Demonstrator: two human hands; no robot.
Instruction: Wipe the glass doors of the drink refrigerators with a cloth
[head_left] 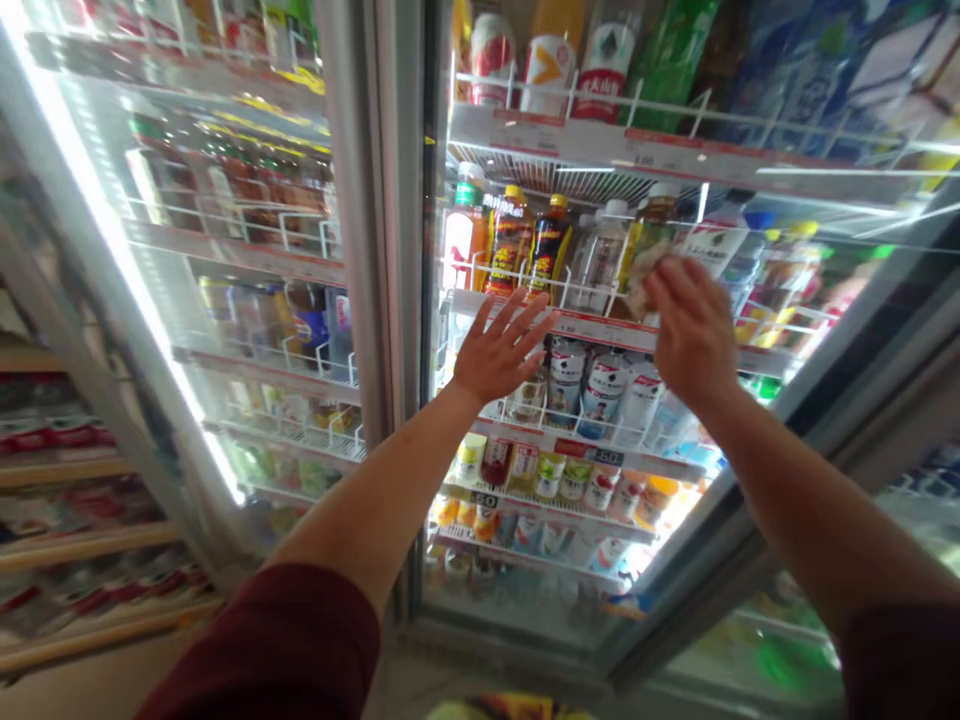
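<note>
A glass fridge door (510,590) stands in front of me, with shelves of drinks behind the pane. My left hand (502,350) lies flat against the glass, fingers spread, holding nothing. Bunched under the fingers of my right hand (694,325) is a pale, crumpled cloth (645,280), which looks pressed to the same pane. Part of the cloth is hidden by the fingers. Through the glass, near the left fingertips, stand bottles with yellow caps (551,240). Clear bottles (604,255) show just left of the cloth.
A second fridge section (247,330) with bottles on wire-fronted shelves is on the left. Between the two runs a metal upright frame (397,300). At the far left are wooden shelves (97,555) with packaged goods. Another glass-fronted section (787,640) lies at lower right.
</note>
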